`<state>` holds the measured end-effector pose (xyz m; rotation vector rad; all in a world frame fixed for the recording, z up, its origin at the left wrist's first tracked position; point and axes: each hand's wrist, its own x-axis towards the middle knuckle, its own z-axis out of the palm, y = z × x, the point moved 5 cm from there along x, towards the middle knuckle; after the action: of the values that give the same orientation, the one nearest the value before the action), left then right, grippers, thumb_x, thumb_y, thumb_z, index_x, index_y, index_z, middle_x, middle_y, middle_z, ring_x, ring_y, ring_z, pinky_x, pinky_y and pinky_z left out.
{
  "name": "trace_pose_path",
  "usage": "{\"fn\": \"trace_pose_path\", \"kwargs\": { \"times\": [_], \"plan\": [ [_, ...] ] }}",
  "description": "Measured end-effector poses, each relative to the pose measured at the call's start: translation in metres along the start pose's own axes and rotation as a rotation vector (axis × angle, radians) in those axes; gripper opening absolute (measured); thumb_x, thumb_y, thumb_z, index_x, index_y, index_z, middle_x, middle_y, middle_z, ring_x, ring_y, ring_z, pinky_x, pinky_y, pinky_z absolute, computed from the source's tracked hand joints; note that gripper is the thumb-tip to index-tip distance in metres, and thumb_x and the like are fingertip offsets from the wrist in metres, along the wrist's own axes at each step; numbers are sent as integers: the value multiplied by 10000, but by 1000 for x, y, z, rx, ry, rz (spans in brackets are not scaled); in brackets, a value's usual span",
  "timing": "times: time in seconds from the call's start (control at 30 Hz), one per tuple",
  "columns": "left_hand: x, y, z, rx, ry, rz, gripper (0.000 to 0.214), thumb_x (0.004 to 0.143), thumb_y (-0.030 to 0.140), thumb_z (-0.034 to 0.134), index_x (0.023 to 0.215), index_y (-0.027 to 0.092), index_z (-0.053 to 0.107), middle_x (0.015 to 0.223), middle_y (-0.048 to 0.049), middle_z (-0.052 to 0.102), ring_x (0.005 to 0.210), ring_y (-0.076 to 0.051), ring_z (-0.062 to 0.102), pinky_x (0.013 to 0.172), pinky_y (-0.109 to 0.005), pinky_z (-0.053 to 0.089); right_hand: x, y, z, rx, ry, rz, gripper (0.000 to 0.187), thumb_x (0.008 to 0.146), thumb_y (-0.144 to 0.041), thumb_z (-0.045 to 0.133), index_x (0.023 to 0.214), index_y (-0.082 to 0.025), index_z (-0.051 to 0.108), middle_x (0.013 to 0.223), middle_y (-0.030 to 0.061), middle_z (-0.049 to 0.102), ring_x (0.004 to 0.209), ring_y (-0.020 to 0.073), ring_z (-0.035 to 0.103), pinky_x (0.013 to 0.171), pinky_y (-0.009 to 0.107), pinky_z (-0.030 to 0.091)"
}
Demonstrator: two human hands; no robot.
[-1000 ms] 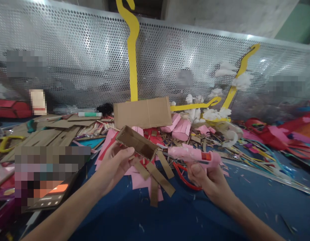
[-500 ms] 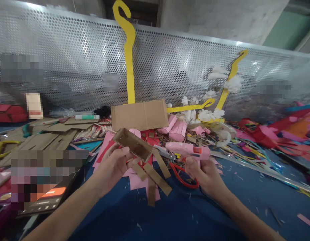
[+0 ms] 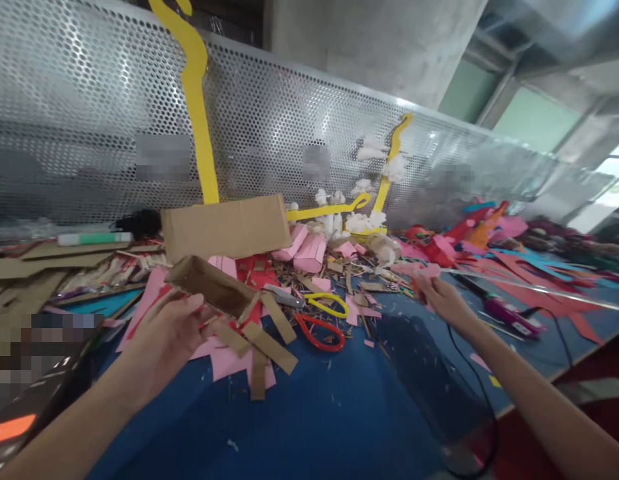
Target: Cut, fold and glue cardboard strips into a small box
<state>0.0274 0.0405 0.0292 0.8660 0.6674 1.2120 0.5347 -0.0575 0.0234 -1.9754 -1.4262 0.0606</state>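
My left hand (image 3: 172, 327) grips the near side of a small open-topped cardboard box (image 3: 214, 283), tilted so its hollow inside shows. In my right hand (image 3: 442, 300), farther out over the right part of the table, is a pink glue gun (image 3: 414, 269) with a black cord trailing from it. Between the hands lie scissors (image 3: 319, 340) with one red and one yellow handle. Below the box, cardboard strips (image 3: 272, 350) rest on pink paper (image 3: 227, 363).
A larger cardboard piece (image 3: 227, 230) with a tall yellow hooked strip (image 3: 197, 113) stands against the perforated metal panel (image 3: 269, 120). White tufts (image 3: 334, 210), pink paper pieces (image 3: 309, 250) and scraps lie behind. A purple corded tool (image 3: 514, 317) lies right.
My right hand has carried the glue gun away to the right, uncovering the scissors. My left hand still holds the box. The view has turned rightward.
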Motion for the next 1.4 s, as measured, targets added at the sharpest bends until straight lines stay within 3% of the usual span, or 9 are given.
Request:
{"fn": "trace_pose_path", "kwargs": {
  "times": [0.2,0.4,0.57,0.7,0.97,1.1,1.2,1.33,1.4],
  "plan": [
    [0,-5,-1,45,-14,-54,121,779,199,807,822,217,695,915,9,782,825,-187,720,696,-249,637,-23,35,-6,-72,2,66,696,903,-788,392,626,-196,631,575,77,644,541,208,571,590,341,441],
    [1,-6,-4,59,-29,-68,98,812,219,789,866,239,709,957,21,799,871,-207,728,710,-277,648,-34,40,0,-88,-30,45,642,917,-743,419,667,-197,645,577,59,621,542,214,574,579,341,442],
    [0,-4,0,24,-23,-65,301,782,202,815,1050,302,721,1012,28,799,891,-200,726,759,-275,652,-38,42,7,-77,-35,26,590,947,-683,420,713,-190,645,610,53,634,514,199,564,560,336,454],
    [-1,-3,3,32,-34,-55,335,811,211,796,1121,307,711,1088,15,799,883,-197,726,761,-280,653,-38,43,10,-78,-35,14,581,964,-671,413,740,-186,641,564,27,589,509,196,559,552,326,452],
    [4,-8,-7,95,-16,-72,301,695,281,877,955,271,726,1105,1,786,943,-223,725,775,-309,666,-38,51,10,-156,9,11,560,901,-724,469,747,-205,612,582,50,620,605,242,608,590,335,460],
    [4,-5,-5,96,5,-42,324,609,250,908,878,233,729,900,2,766,777,-200,712,670,-286,663,-42,48,6,-198,25,23,508,901,-682,496,866,-195,634,613,54,656,622,267,650,599,345,485],
    [2,-4,-1,82,13,-43,328,602,237,904,879,216,731,868,5,753,735,-182,700,656,-279,661,-47,44,-2,-219,28,23,456,899,-644,512,933,-205,633,717,84,720,664,285,698,626,363,515],
    [3,-4,-1,50,-16,-41,224,653,212,871,767,184,681,781,13,730,643,-136,658,671,-276,651,-72,39,-18,-240,75,19,336,942,-533,513,1046,-230,616,970,164,772,887,322,759,785,409,545],
    [5,-5,-4,11,-36,-33,225,686,203,860,815,195,675,833,22,743,674,-133,668,709,-289,645,-99,32,-25,-284,164,31,308,921,-507,554,1050,-231,599,1000,222,750,944,401,732,819,508,515]
  ]
}}
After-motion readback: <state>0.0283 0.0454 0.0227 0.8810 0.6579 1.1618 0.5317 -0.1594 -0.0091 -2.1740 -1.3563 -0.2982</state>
